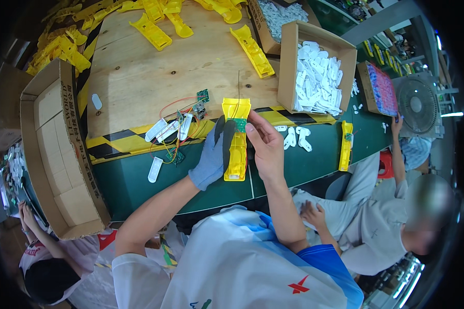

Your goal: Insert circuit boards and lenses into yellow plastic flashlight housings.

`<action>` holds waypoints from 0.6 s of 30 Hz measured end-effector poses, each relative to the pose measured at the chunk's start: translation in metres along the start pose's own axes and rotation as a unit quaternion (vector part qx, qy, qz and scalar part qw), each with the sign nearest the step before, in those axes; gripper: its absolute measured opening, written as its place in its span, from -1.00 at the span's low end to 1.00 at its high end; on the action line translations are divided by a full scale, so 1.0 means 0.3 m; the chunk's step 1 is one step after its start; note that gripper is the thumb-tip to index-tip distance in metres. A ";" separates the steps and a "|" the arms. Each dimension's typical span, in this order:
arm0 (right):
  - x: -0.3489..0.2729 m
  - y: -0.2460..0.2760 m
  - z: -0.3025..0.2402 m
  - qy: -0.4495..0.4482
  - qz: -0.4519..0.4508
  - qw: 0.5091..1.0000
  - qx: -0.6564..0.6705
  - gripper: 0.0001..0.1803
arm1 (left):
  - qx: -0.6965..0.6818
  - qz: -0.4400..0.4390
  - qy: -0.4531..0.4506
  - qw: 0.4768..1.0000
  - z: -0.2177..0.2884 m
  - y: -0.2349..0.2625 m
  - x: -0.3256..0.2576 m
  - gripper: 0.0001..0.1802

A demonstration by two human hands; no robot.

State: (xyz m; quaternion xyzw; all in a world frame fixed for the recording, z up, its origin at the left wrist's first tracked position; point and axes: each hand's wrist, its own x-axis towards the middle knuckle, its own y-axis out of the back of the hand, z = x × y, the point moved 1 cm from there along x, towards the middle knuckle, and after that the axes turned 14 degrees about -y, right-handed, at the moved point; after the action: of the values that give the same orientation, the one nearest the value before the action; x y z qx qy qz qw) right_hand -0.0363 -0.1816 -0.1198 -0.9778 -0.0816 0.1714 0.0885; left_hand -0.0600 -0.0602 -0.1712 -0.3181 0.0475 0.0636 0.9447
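Note:
A long yellow plastic half-shell (236, 157) stands lengthwise in front of me, its hollow side facing up. Across its upper part lies a small green circuit board (240, 125), from which a thin dark wire (238, 87) sticks out past the flared end. My left hand (211, 157), in a grey-blue glove with dark fingers, is closed round the shell's left side. On the other side my bare right hand (265, 144) pinches the shell's edge, the thumb tip touching the board's right end. Its other fingertips are partly hidden.
Wired circuit boards with white plastic pieces (184, 126) lie to the left. An open cardboard box (62, 170) stands far left; another box (287, 67) holds white parts. Yellow shells (252, 51) lie on the wooden board (134, 67). A co-worker (376, 226) sits at right.

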 end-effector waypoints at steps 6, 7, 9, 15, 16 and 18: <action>-0.021 -0.004 0.009 -0.023 0.046 0.999 -0.002 -0.61 | 0.131 -0.035 -0.083 0.987 -0.041 0.011 0.003 -0.68; -0.025 0.002 0.012 -0.019 0.055 0.998 0.001 -0.61 | 0.131 -0.046 -0.079 0.987 -0.048 0.007 0.000 -0.68; -0.035 -0.003 0.013 -0.020 0.055 0.998 -0.007 -0.62 | 0.100 -0.018 -0.099 0.990 -0.053 0.009 -0.011 -0.68; -0.055 0.069 -0.008 -0.011 0.017 1.000 -0.010 -0.62 | 0.092 -0.059 -0.064 0.992 0.018 -0.051 -0.036 -0.64; -0.074 0.112 -0.039 -0.022 0.036 0.998 -0.054 -0.63 | 0.053 -0.069 -0.015 0.996 0.044 -0.086 -0.050 -0.62; -0.111 0.228 -0.058 0.016 0.125 0.980 -0.157 -0.67 | 0.035 -0.093 0.016 0.995 0.059 -0.117 -0.069 -0.52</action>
State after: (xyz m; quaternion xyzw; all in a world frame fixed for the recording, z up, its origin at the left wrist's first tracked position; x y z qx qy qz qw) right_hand -0.0523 -0.2569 -0.1068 -0.9847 0.0168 0.1505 -0.0864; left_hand -0.0744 -0.0790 -0.1337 -0.2891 0.0352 -0.0313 0.9562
